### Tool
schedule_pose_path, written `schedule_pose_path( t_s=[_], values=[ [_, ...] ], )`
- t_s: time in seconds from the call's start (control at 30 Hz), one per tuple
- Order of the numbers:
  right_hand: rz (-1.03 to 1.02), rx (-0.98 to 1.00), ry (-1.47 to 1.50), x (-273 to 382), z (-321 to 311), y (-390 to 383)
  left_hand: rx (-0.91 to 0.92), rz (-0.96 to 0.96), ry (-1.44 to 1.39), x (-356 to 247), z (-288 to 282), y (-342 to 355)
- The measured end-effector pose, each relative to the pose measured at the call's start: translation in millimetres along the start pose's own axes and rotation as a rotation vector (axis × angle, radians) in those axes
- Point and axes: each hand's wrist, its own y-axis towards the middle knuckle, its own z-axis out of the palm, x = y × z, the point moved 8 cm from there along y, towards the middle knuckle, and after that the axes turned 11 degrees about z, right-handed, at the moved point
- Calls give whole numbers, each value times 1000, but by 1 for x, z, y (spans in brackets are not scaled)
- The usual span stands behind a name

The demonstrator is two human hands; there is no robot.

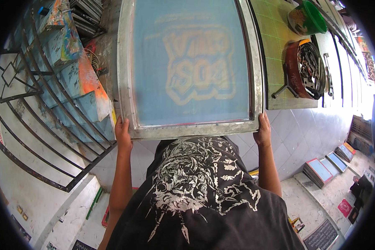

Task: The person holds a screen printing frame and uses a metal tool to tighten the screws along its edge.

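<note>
In front of my body I hold a screen printing frame [191,132], a grey metal rectangle stretched with pale blue mesh [154,83]. Faint lettering with a yellowish outline shows in the mesh. My left hand [123,132] grips the near left corner, its thumb along the side bar. At the near right corner, my right hand [262,131] is closed round the bar in the same way. The frame's far end runs out of the picture. Fingers beneath the frame are hidden.
Right of the frame, a green work table [275,54] bears a green bucket [307,18], a round tin [306,68] of metal parts and a T-shaped tool [286,85]. A black metal railing [50,104] curves along the left. Several smaller frames [318,173] lean at the lower right.
</note>
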Motion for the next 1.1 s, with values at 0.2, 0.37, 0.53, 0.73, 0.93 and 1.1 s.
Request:
schedule_pose_path(
  t_s=[0.2,0.37,0.53,0.73,0.93,1.1],
  values=[
    [7,42,-5,2,4,0,-52,13,19,-2,-1,0],
    [10,45,-16,2,4,0,-54,3,25,-6,2,0],
    [41,18,-41,1,2,-2,-54,-3,41,-7,1,-1],
    [25,-49,-258,13,7,-6,-52,-22,68,-9,3,0],
    [-113,-234,-881,55,15,-30,-50,-56,64,1,-12,-1],
    [-365,-315,-1155,132,85,-77,-33,-72,114,-8,-20,10]
  ],
)
